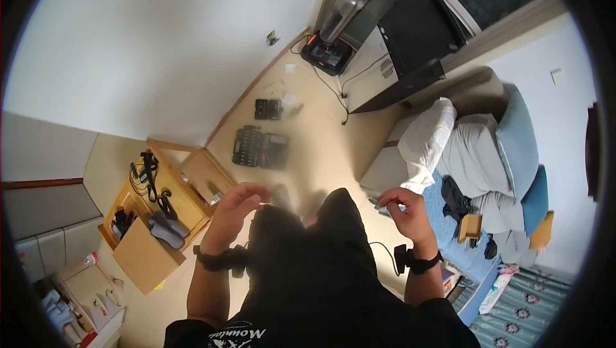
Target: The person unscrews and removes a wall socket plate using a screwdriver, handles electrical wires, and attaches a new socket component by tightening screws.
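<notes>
My left hand (pixel 240 205) is held over the left side of my lap, its fingers stretched out toward the right and the thumb a little apart from them. Nothing shows in its grasp. On the other side, my right hand (pixel 405 212) hovers beside my right knee, with thumb and fingers bent together. A small dark bit shows at those fingertips, too small to name. Beyond my knees, an open black tool case (pixel 260 148) with rows of bits lies on the floor. Farther off lies a smaller black case (pixel 268 109), also open.
A wooden cabinet (pixel 168 178) at the left bears cables, grey slippers (pixel 168 229) and a cardboard box (pixel 146 255). The sofa at the right holds cushions (pixel 473 152) and a small brown box (pixel 470 227). A floor cleaner (pixel 327 53) and trailing cables stand at the back.
</notes>
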The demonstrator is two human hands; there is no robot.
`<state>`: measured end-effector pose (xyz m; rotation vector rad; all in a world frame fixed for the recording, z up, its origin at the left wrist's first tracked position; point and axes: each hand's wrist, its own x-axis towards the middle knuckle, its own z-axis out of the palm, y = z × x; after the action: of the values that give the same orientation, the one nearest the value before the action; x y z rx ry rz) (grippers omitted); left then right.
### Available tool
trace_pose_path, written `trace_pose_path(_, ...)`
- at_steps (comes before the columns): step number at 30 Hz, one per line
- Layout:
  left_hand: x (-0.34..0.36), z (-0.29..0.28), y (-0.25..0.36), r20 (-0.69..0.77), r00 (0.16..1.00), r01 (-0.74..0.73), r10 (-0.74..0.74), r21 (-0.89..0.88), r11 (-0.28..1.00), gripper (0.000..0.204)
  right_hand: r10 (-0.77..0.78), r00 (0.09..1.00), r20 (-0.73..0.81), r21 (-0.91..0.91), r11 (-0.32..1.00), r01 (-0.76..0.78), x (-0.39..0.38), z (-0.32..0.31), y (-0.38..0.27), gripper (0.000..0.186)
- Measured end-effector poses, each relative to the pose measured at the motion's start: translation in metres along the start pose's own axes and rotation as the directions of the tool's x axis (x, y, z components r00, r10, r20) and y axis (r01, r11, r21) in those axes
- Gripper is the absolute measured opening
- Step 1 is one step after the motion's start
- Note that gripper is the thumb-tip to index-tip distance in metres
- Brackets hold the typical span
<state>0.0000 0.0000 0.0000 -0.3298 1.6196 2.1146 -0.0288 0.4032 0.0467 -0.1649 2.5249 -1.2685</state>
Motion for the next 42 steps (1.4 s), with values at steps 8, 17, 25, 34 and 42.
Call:
trace_pose_path(8, 0.154, 0.011, 0.016, -0.358, 0.929, 0.018, -0.093, -0.208, 0.978, 0.028, 0.106, 0.935, 0.338, 0.048, 0.990, -0.130, 0.274, -0.024, 0.078, 0.014)
trace_pose_path(17, 0.365, -0.007, -0.118, -0.455, 0.829, -0.039, -0.327, -0.629, 0.776, 0.030, -0.035, 0.827, 0.562, -0.249, 0.946, 0.209, 0.555, 0.106, 0.211, 0.013)
trace_pose_path(25, 0.532, -0.089, -0.326, -0.584, 0.767, -0.447, -0.267, -0.784, 0.430, 0.022, -0.170, 0.622, 0.764, -0.374, 0.669, 0.642, 0.672, 0.326, 0.415, 0.013)
trace_pose_path(34, 0.587, -0.140, -0.404, -0.682, 0.696, -0.558, -0.224, -0.711, 0.428, 0.021, 0.012, 0.620, 0.785, -0.599, 0.271, 0.753, 0.684, 0.495, 0.592, 0.024)
trace_pose_path(42, 0.553, -0.144, -0.398, -0.824, 0.559, -0.528, -0.088, -0.436, 0.729, 0.023, 0.064, 0.562, 0.825, -0.558, 0.247, 0.792, 0.680, 0.502, 0.638, 0.018)
